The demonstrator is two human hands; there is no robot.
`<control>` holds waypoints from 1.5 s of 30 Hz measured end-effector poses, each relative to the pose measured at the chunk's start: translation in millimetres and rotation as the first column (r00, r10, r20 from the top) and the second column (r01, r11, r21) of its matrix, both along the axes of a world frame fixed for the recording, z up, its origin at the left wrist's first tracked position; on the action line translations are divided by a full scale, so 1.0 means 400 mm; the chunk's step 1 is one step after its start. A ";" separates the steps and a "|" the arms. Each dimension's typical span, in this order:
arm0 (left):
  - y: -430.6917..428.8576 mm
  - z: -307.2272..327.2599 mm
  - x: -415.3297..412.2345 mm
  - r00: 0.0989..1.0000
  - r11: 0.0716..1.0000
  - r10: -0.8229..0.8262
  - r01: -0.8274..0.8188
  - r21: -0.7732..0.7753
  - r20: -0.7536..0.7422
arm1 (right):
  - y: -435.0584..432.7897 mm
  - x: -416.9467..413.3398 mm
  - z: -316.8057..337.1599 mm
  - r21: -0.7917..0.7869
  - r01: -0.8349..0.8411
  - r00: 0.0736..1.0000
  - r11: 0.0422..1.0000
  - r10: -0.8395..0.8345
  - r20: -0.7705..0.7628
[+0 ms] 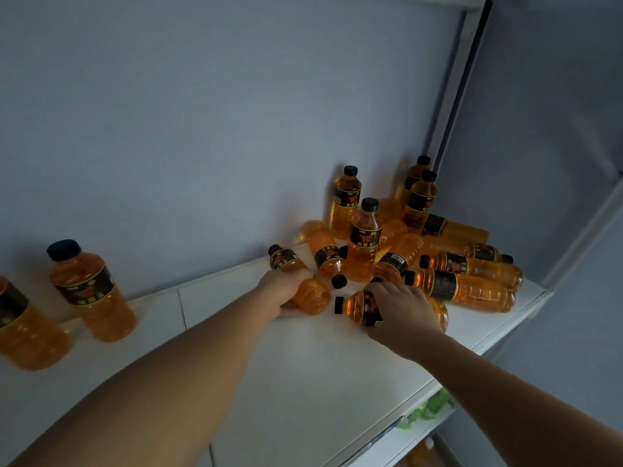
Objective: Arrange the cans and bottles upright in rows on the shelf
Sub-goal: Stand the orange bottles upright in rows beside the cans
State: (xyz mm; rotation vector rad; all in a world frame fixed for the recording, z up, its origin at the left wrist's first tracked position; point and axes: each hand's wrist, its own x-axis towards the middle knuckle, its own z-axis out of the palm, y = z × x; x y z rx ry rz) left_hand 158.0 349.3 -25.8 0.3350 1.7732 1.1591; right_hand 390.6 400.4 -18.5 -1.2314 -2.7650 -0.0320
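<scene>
The left hand [286,293] rests on the white shelf [303,365], its grip wrapped round the lower body of a lying bottle [310,294] whose black cap points away toward the blue-grey back wall [202,129]. Just to its right, the right hand [401,308] reaches from above, its grip curled over the label of a second lying bottle [355,303], whose cap points left toward the first.

Both belong to a heap of bottles [472,288] crowded into the right end of the shelf, all alike: clear plastic, orange drink, black cap, black label edged in gold. Most of the heap lies on its side, pointing every way and touching or overlapping. Four stand upright among them: the middle bottle [365,241], one behind it against the wall [347,197], and a pair in the corner [419,200].

The middle bottle's label shows a reddish figure above a row of gold Chinese characters. The last looks like 王, and the rest is too small to read. A bottle lying beside it [392,261] shows a white barcode patch.

Well apart at the left end, two more bottles stand upright near the wall: a whole one [87,291] and one cut by the frame edge [23,332]. Their label print is blurred.

Below the shelf's right front, a lower level holds green packets [429,407].
</scene>
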 end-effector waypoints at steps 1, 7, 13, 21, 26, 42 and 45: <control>-0.016 -0.002 -0.002 1.000 1.000 0.018 -0.018 0.025 0.009 | -0.006 -0.001 0.003 -0.001 0.001 1.000 1.000 -0.001 -0.018; -0.127 -0.018 -0.009 0.991 0.989 0.028 -0.008 0.150 -0.131 | -0.053 -0.023 0.019 -0.034 0.004 0.977 0.999 -0.011 -0.212; -0.313 -0.010 0.017 0.924 0.978 0.089 -0.011 0.207 -0.371 | -0.133 -0.078 0.042 -0.203 -0.090 0.868 0.975 -0.023 -0.497; -0.574 0.025 0.070 0.702 0.940 0.337 -0.209 0.270 -0.628 | -0.301 -0.206 0.082 -0.398 -0.368 0.609 0.840 -0.106 -0.786; -0.718 0.045 0.011 0.603 0.932 0.361 -0.264 0.249 -0.711 | -0.421 -0.324 0.097 -0.467 -0.483 0.542 0.741 -0.166 -0.824; -0.894 -0.022 -0.280 0.490 0.922 0.351 -0.331 0.202 -0.798 | -0.623 -0.646 0.055 -0.490 -0.514 0.613 0.704 -0.098 -0.784; -0.892 -0.026 -0.302 0.498 0.928 0.334 -0.324 0.186 -0.800 | -0.628 -0.673 0.048 -0.488 -0.526 0.630 0.697 -0.066 -0.774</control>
